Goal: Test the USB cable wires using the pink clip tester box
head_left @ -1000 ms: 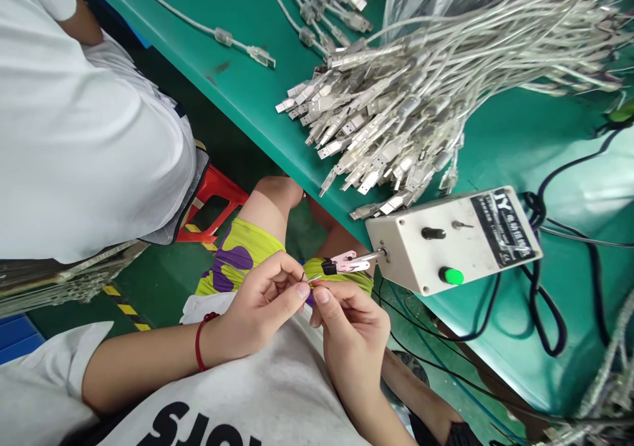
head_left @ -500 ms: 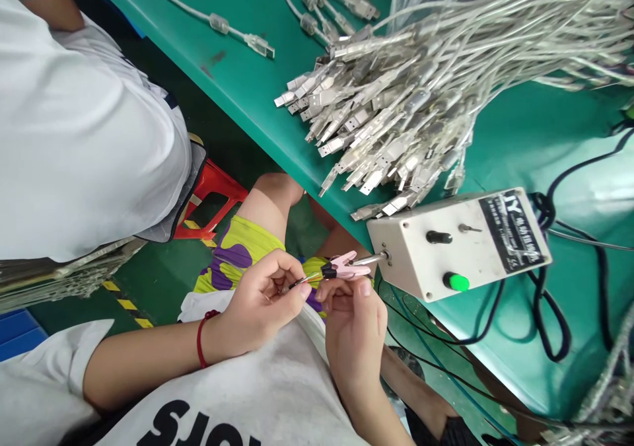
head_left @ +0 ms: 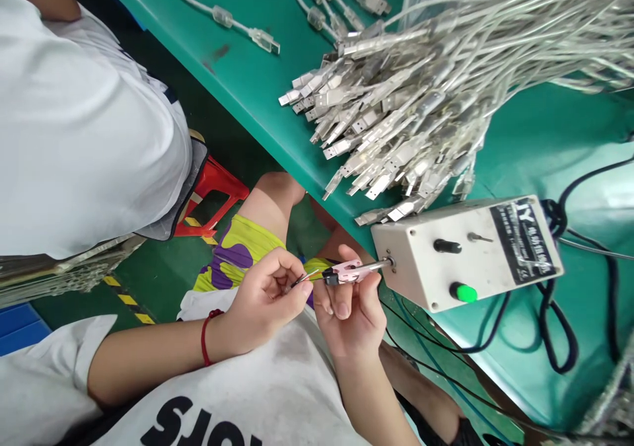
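Thumb and forefinger of the left hand (head_left: 270,297) are pressed together on thin wires (head_left: 310,276), whose ends poke out rightward and slightly far. Straight along that line, just to the right, sits the black tip of a pink clip (head_left: 355,271); from where I stand I can't tell whether wire and tip touch. The clip's long axis runs left to right, nearly in line with the metal rod (head_left: 380,265) behind it. Closer to the clip is the right hand (head_left: 354,314), fingers curled about it; whether they squeeze, I can't tell. Farther right, the rod meets a white box (head_left: 421,267) on the green desk (head_left: 545,132), with USB cables (head_left: 396,119) heaped beyond.
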Tool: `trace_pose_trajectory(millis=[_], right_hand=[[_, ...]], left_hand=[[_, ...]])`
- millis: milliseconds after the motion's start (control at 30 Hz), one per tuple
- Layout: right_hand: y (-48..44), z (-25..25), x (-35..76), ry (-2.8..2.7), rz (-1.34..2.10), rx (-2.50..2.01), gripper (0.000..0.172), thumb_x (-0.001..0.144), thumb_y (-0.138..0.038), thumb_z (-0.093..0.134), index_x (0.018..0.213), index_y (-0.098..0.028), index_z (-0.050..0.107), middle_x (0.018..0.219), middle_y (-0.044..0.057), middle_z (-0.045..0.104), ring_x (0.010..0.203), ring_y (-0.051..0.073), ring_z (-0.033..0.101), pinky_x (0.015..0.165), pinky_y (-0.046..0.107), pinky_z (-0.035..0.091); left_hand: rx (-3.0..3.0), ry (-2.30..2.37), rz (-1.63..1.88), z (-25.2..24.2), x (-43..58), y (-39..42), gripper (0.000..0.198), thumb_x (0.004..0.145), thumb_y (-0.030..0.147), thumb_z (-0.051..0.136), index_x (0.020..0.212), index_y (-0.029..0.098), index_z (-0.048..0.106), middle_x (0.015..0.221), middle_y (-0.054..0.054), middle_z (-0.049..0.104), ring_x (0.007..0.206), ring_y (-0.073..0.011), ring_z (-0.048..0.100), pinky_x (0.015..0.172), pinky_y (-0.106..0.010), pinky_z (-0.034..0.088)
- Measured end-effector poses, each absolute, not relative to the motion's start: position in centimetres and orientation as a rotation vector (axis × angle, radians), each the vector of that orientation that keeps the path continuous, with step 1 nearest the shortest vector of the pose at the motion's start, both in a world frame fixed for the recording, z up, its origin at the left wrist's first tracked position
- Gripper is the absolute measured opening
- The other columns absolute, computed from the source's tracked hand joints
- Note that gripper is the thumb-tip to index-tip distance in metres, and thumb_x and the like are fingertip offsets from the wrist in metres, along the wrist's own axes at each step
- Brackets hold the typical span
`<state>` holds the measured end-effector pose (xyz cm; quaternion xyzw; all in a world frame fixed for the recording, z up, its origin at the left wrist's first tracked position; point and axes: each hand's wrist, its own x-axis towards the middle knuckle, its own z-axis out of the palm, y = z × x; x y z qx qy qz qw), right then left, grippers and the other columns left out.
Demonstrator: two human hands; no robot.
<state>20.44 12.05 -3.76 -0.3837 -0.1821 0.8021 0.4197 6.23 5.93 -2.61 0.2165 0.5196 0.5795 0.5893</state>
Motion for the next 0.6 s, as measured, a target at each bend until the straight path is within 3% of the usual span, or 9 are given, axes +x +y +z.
trace_pose_trajectory(millis=[400,600], right_hand=[[12.1,-3.9,20.3,-0.555,1.947,-0.955,0.032,0.104,-0.058,0.086,0.121,-0.032,0.094,0.043,-0.009,0.037,0.047,0.011,0.014,0.049,0.025,0.027],[11.5,-4.2,21.5,-0.703,1.993,-1.117,0.066,0.103,-0.082,0.074,0.133,-0.026,0.088,0.049,-0.005,0.052,0.05,0.014,0.037,0.057,0.029,0.041]], left_hand=[[0.484,1.229,1.355,-2.9,6.8,6.4,0.032,0.104,0.042,0.088,0.095,0.02,0.068,0.077,0.003,0.064,0.068,-0.0111,0.055,0.063,-0.02,0.047],[0.472,1.204,1.361,-3.0,6.8,6.3,0.033,0.104,0.043,0.089,0.093,0.021,0.067,0.076,0.003,0.065,0.067,-0.0105,0.056,0.063,-0.019,0.046]])
